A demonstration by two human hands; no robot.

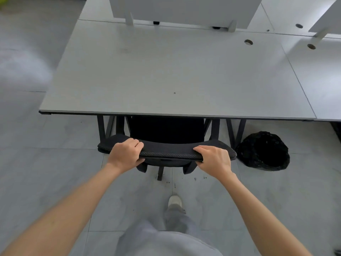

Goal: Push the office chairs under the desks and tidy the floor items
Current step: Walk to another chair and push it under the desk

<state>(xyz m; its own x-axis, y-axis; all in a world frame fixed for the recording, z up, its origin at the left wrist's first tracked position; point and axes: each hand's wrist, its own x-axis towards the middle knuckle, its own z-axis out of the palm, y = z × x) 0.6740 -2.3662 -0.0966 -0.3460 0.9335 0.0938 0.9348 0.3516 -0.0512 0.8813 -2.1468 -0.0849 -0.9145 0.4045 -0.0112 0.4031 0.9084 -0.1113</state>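
Your left hand (125, 154) and right hand (215, 159) each clasped the top edge of the black mesh-backed office chair (167, 150), fingers curled over it. The chair's seat sat mostly beneath the pale grey rectangular desk (166, 71). You needed equal pressure from both hands, steering clear of the black bin-bagged basket (263, 151) near its right side.

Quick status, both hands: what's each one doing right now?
Left hand: grips the top edge of the chair backrest, fingers curled over it.
Right hand: grips the same backrest edge on the other side.
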